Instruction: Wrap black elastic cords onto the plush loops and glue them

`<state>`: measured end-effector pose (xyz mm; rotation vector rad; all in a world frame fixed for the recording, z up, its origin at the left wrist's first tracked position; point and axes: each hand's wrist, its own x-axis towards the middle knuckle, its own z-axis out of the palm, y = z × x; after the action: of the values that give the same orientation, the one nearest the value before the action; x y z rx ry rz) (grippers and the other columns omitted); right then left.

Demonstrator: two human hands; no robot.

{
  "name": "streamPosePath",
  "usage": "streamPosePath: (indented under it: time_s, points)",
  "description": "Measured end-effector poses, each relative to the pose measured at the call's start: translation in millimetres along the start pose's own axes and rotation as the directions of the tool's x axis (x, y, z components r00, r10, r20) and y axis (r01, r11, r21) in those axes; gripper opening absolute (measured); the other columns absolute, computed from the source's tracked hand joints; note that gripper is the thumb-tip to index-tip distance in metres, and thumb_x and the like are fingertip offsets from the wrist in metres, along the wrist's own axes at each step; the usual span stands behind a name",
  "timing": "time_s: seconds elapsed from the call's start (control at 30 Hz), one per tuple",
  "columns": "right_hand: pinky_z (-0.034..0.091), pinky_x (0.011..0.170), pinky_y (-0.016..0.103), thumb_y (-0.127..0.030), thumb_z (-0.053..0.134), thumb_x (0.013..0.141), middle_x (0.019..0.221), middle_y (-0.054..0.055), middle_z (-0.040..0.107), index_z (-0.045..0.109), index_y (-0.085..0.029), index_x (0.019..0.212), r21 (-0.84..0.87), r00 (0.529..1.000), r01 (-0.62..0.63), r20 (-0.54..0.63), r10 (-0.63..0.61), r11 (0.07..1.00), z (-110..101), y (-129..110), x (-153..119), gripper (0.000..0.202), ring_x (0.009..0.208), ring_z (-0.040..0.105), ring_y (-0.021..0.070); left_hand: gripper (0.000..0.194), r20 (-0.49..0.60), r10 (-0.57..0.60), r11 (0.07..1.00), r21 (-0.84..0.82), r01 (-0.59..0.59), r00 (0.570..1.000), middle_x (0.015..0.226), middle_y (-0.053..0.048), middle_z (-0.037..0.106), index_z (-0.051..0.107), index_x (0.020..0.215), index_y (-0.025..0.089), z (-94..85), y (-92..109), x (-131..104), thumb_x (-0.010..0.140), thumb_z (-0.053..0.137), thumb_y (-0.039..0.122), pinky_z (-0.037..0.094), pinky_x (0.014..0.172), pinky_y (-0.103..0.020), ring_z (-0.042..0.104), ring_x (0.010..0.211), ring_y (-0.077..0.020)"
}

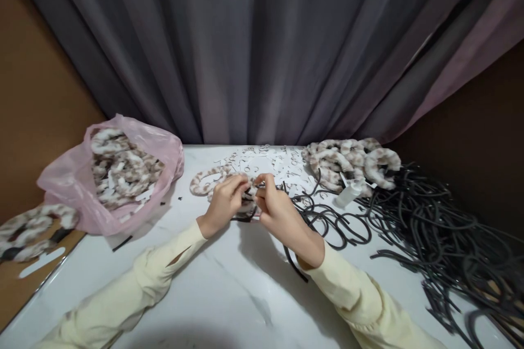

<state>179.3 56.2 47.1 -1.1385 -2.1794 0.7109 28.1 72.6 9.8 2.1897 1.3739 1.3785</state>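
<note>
Over the middle of the white table, my left hand [224, 203] and my right hand [282, 215] are close together, both with fingers pinched. A short stretch of dark material, which looks like black tube [248, 191], shows between the fingertips; its ends are hidden by the fingers. Just behind and beneath the hands lies a fluffy white and brown ring [200, 181], partly covered by my left hand. Loose black tubes [339, 226] curl on the table beside my right wrist, one passing below it.
A pink plastic bag [174, 155] full of fluffy rings stands at left. More fluffy rings [380, 166] are heaped at back right, near a small translucent bottle [347, 194]. Small white scraps [266, 161] litter the table's back. A large tangle of black tubes [442, 229] covers the right side.
</note>
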Motion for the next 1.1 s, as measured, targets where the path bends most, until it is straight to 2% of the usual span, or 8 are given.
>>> streamPosePath:
  time_s: [0.1,0.27,0.5,0.67,0.83,0.97,1.03,1.1]
  points:
    - [0.030,0.055,0.021,0.000,0.037,0.068,0.062,-0.005,0.040,0.028,-0.017,0.105,-0.056,0.997,0.048,-0.056,-0.051,0.997,-9.2,5.6,5.5,0.042,0.053,0.044,0.0145,0.015,0.102,-0.105,0.991,-0.072,0.113,0.989,0.069,0.000,0.059,0.058,0.079,0.018,-9.1,10.8,-2.8,0.086,0.047,0.024,0.037,0.059,-0.022,0.049,0.060,-0.0124]
    - [0.032,0.055,0.019,-0.004,0.038,0.073,0.061,-0.007,0.042,0.028,-0.019,0.102,0.084,0.985,0.163,-0.068,-0.158,0.983,-11.2,15.3,10.7,0.034,0.051,0.042,0.0114,0.020,0.189,-0.196,0.951,-0.204,0.234,0.962,0.067,0.001,0.056,0.057,0.076,0.018,-20.6,30.8,-7.1,0.086,0.048,0.033,0.036,0.056,-0.022,0.048,0.061,-0.0125]
    - [0.033,0.056,0.018,-0.006,0.039,0.077,0.060,-0.008,0.042,0.030,-0.020,0.100,0.296,0.984,0.179,-0.051,-0.172,0.938,-11.1,12.7,9.2,0.029,0.053,0.040,0.0087,0.018,0.119,-0.124,0.959,-0.241,0.149,0.985,0.061,0.002,0.053,0.054,0.072,0.019,-30.1,44.5,-8.9,0.086,0.049,0.030,0.037,0.055,-0.022,0.047,0.056,-0.0115]
    - [0.030,0.050,0.017,-0.015,0.040,0.084,0.060,-0.008,0.042,0.032,-0.020,0.099,0.515,0.982,0.085,0.100,-0.158,0.853,-8.4,16.8,11.5,0.017,0.050,0.035,0.0079,0.014,0.107,-0.058,0.969,-0.234,0.082,0.993,0.062,0.003,0.056,0.057,0.077,0.019,-27.7,40.1,-11.3,0.086,0.051,0.027,0.037,0.053,-0.020,0.048,0.053,-0.0094]
    - [0.032,0.053,0.019,-0.016,0.039,0.085,0.067,-0.005,0.048,0.034,-0.020,0.100,0.440,0.990,0.060,0.087,-0.110,0.896,-0.2,24.3,15.3,0.015,0.054,0.040,0.0093,0.018,0.158,-0.149,0.964,-0.196,0.179,0.976,0.064,0.001,0.060,0.062,0.077,0.018,-22.4,34.3,-9.1,0.085,0.051,0.030,0.036,0.054,-0.021,0.050,0.055,-0.0113]
    - [0.039,0.064,0.026,-0.010,0.039,0.082,0.090,0.007,0.055,0.039,-0.017,0.100,0.129,0.992,0.084,-0.102,-0.071,0.988,2.8,20.1,12.7,0.019,0.070,0.050,0.0146,0.017,0.130,-0.411,0.854,-0.292,0.431,0.902,0.051,0.004,0.050,0.061,0.073,0.017,-13.7,24.1,-2.9,0.079,0.058,0.033,0.030,0.046,-0.021,0.043,0.047,-0.0107]
    - [0.040,0.070,0.030,-0.008,0.037,0.081,0.094,0.010,0.056,0.044,-0.016,0.099,-0.011,0.975,0.110,-0.195,-0.110,0.994,2.5,11.7,7.6,0.021,0.078,0.052,0.0180,0.019,0.156,-0.553,0.691,-0.464,0.554,0.819,0.050,0.005,0.047,0.058,0.070,0.016,-8.5,16.7,0.1,0.075,0.062,0.034,0.030,0.045,-0.020,0.040,0.045,-0.0091]
    - [0.041,0.073,0.030,-0.006,0.035,0.080,0.091,0.010,0.058,0.049,-0.016,0.093,-0.078,0.967,0.134,-0.206,-0.148,0.988,3.2,1.1,0.8,0.022,0.082,0.054,0.0197,0.022,0.223,-0.652,0.478,-0.622,0.620,0.725,0.050,0.006,0.046,0.055,0.064,0.015,-4.0,9.4,1.7,0.071,0.066,0.032,0.030,0.045,-0.018,0.039,0.045,-0.0072]
